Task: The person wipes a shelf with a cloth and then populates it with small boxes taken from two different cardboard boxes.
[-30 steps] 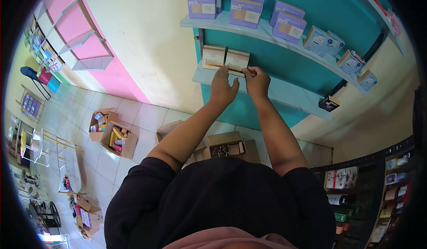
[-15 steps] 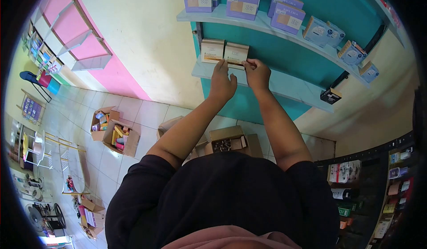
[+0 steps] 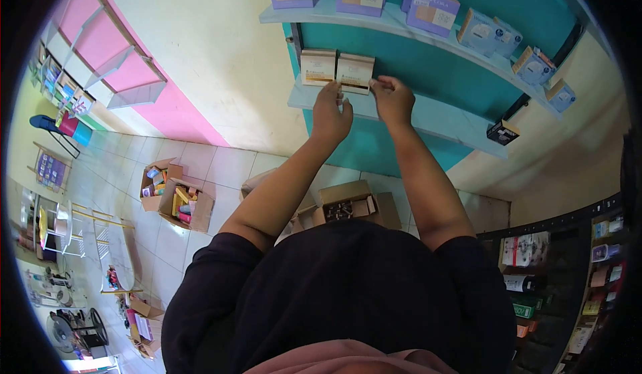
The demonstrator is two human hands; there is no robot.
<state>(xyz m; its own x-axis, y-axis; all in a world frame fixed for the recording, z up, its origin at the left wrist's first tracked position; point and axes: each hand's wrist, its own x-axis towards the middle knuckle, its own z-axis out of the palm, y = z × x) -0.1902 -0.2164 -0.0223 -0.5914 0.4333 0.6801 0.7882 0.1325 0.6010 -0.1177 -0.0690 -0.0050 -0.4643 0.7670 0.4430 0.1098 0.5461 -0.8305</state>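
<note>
Two beige boxes with gold bands stand side by side at the left end of the lower marbled shelf (image 3: 428, 118). My left hand (image 3: 330, 114) is in front of them, fingers stretched out and thumb apart, its fingertips at the lower edge between the left box (image 3: 318, 65) and the right box (image 3: 355, 68). Beside the right box's lower right corner is my right hand (image 3: 394, 101), fingers loosely bent and a little apart, holding nothing visible. A small black box (image 3: 503, 132) stands at the shelf's far right end.
Purple boxes (image 3: 433, 13) and light-blue boxes (image 3: 479, 32) line the upper shelf (image 3: 388, 23). Below my arms, an open carton (image 3: 344, 192) holds small dark items. More filled cartons (image 3: 190, 217) sit on the tiled floor at left. A dark stocked rack (image 3: 568, 260) stands at right.
My right hand has drawn slightly right, off the front of the right beige box. My left hand has shifted slightly in front of the boxes. The view has tilted a little.
</note>
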